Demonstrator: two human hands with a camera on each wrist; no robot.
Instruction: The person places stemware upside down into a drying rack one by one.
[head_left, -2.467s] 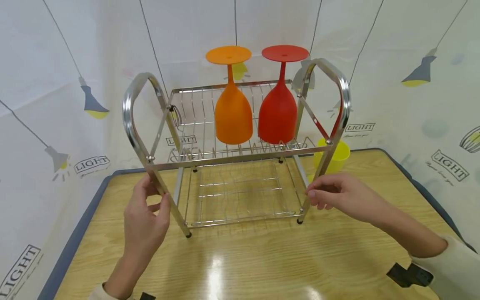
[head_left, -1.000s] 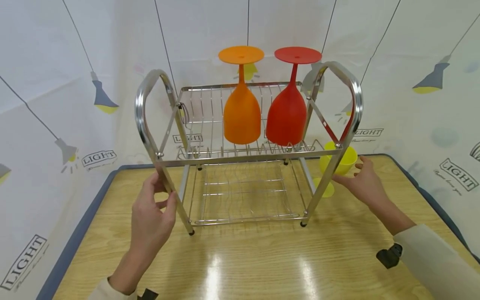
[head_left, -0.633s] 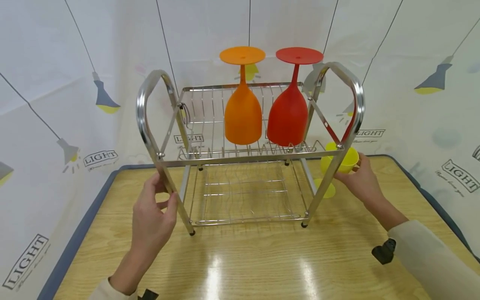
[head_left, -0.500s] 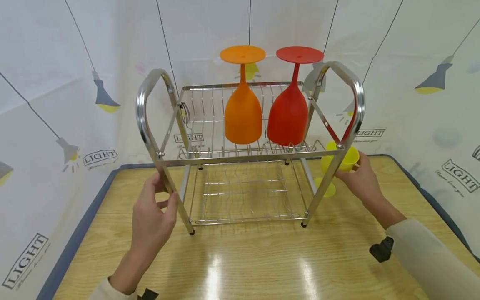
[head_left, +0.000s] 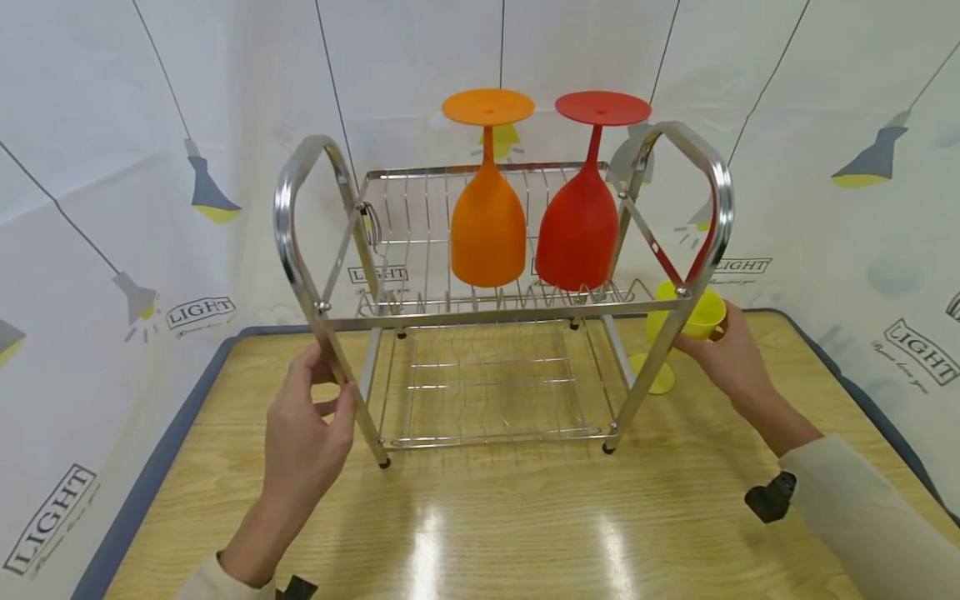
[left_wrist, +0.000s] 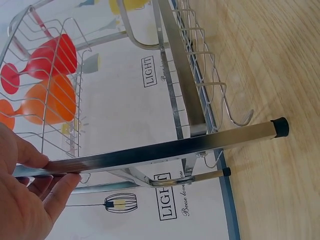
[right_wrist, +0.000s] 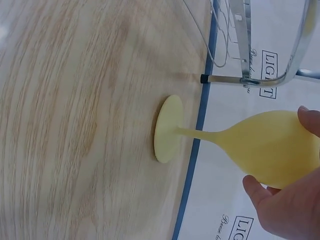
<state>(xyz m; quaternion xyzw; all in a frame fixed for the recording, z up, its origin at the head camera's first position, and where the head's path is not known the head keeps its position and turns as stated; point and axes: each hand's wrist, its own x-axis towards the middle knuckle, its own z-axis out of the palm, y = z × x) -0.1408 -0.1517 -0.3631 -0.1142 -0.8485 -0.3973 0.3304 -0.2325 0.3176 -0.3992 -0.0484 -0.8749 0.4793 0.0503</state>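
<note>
A two-tier chrome dish rack (head_left: 480, 317) stands on the table, with an orange plastic wine glass (head_left: 488, 233) and a red one (head_left: 579, 233) upside down on its upper tier. My left hand (head_left: 303, 429) pinches the rack's left front leg (left_wrist: 125, 159) between thumb and fingers. Behind the right front leg, a yellow wine glass (head_left: 705, 317) is upright, partly hidden by that leg. My right hand (head_left: 727, 362) holds its bowl (right_wrist: 275, 145), thumb on one side and fingers on the other. Its round foot (right_wrist: 169, 129) is at the tabletop.
The rack's lower tier (head_left: 495, 438) is bare wire, close above the wood-grain table (head_left: 510, 517). A blue-grey edge (head_left: 176, 442) borders the tabletop. White sheeting printed with lamps (head_left: 202, 196) hangs behind and at both sides.
My right hand has left the rack's right front leg, moved right and back, and taken hold of the yellow wine glass. My left hand keeps its pinch on the left leg.
</note>
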